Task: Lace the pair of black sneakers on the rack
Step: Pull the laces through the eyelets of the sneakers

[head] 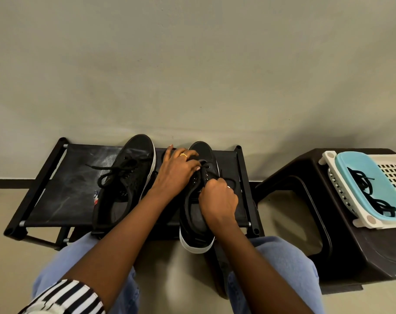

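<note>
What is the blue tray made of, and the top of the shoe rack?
The blue tray looks like smooth, moulded plastic with a soft sheen and rounded rim. The shoe rack top seems to be black fabric or thin sheet stretched between bars; it shows creases and whitish scuffs.

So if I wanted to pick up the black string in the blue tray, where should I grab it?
Pinch the lace at its stiff tip poking up near the tray's far end, coming straight down from above. The rest lies in a tangled heap, and the tray's raised rim blocks a sideways grip.
</note>
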